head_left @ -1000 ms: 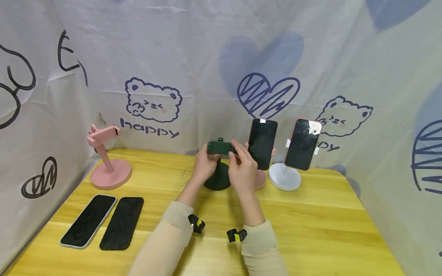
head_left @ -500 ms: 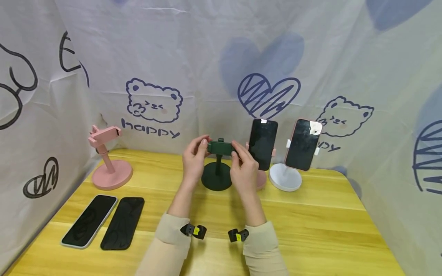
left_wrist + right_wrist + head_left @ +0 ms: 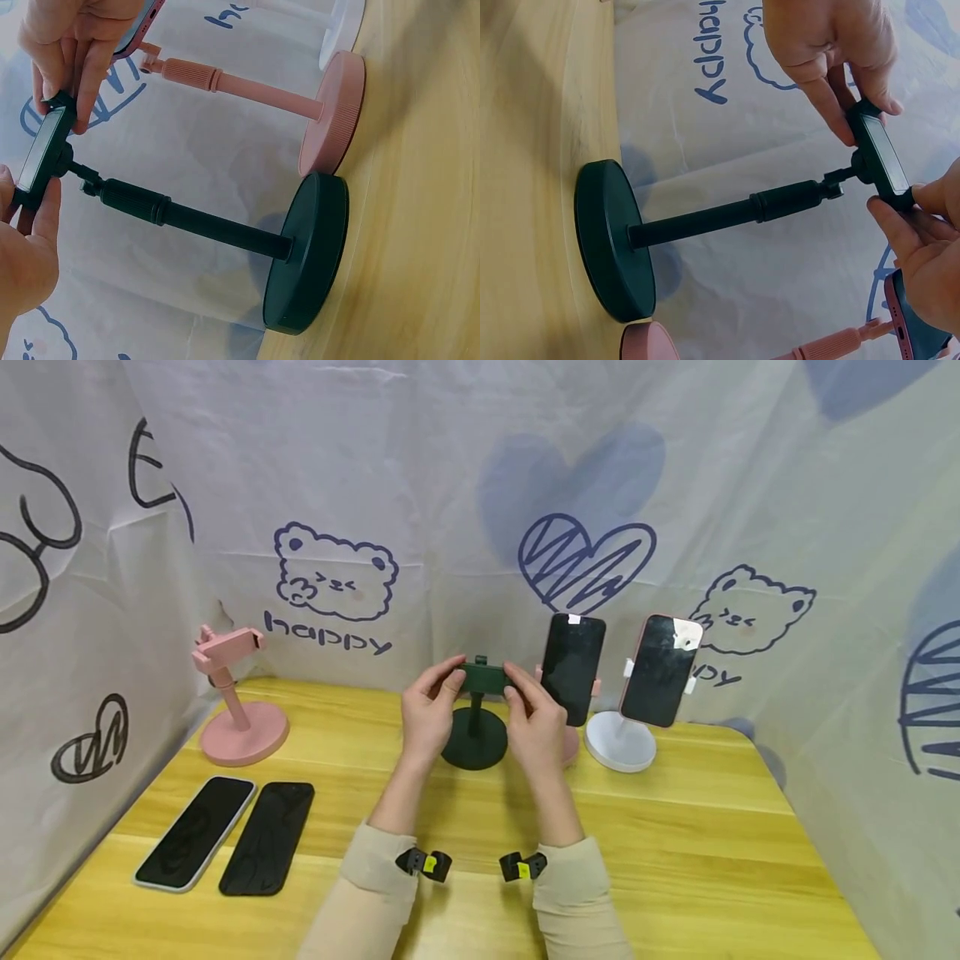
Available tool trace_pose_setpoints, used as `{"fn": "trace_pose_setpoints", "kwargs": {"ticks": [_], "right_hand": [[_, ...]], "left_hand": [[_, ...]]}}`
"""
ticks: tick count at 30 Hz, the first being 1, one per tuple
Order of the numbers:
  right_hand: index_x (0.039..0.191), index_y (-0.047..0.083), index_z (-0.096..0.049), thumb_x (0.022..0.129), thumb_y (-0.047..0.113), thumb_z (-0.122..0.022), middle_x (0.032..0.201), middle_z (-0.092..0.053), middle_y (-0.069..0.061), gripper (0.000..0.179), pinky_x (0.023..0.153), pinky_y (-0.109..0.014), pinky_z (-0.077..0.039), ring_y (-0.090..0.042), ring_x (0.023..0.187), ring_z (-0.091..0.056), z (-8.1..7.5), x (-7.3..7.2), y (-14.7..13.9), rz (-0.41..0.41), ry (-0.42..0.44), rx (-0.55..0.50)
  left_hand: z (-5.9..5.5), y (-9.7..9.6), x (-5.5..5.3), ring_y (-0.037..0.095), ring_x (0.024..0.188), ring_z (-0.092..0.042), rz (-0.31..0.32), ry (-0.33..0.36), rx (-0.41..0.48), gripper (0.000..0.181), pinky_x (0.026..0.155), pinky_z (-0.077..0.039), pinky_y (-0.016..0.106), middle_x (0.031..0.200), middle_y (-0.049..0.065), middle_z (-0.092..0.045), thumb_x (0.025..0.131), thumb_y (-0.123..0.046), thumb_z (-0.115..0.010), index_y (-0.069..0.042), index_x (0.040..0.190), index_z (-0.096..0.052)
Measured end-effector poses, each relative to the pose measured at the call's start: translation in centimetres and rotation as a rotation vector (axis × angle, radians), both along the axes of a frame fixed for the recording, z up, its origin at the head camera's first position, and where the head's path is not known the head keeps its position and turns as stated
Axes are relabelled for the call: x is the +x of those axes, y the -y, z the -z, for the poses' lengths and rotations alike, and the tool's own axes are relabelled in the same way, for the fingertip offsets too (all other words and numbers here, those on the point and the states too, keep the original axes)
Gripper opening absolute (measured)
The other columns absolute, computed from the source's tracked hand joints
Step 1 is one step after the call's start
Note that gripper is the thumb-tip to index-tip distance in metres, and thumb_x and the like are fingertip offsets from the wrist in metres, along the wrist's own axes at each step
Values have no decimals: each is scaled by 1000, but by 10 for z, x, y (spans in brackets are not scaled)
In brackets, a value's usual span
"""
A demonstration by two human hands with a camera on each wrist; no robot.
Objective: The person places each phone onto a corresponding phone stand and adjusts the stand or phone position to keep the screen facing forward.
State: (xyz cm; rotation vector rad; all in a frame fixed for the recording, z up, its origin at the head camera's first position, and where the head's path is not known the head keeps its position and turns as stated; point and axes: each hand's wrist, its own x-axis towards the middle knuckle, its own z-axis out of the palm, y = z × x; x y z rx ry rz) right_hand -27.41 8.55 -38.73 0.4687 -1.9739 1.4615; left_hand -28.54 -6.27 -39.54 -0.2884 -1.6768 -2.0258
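A dark green phone stand (image 3: 474, 739) stands upright on its round base at the back of the table, its clamp head (image 3: 484, 678) level between both hands. My left hand (image 3: 429, 717) pinches the left end of the clamp between thumb and fingers. At the opposite end my right hand (image 3: 537, 727) pinches the clamp the same way. Both wrist views show the thumbs and fingers at the two ends of the clamp (image 3: 46, 154), with its pole (image 3: 705, 223) running down to the base. No phone sits in this clamp.
Right of the green stand, a pink stand (image 3: 570, 747) and a white stand (image 3: 621, 743) each hold a phone. Another pink stand (image 3: 246, 733) is at the back left. A white-edged phone (image 3: 197, 833) and a black phone (image 3: 267, 838) lie on the table at front left.
The left hand came away from under the clamp to its left side, then moved in to pinch the left end. The right hand stays at the right end.
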Motion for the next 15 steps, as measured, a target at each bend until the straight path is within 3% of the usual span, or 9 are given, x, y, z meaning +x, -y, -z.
{"fn": "trace_pose_setpoints", "kwargs": {"ticks": [9, 15], "right_hand": [[131, 2, -71, 100, -2, -66, 132, -70, -12, 32, 96, -41, -58, -27, 123, -67, 3, -1, -3, -22, -20, 8], [133, 1, -70, 101, -1, -65, 134, -69, -13, 32, 96, -39, -58, -27, 124, -66, 2, -1, -4, -14, -8, 34]], "left_hand": [[2, 0, 0, 16, 107, -70, 2, -16, 14, 28, 92, -59, 26, 120, 24, -65, 102, -4, -62, 8, 127, -69], [0, 5, -1, 22, 109, -70, 15, 11, -71, 30, 92, -60, 31, 125, 19, -67, 104, -11, -62, 2, 130, -70]]}}
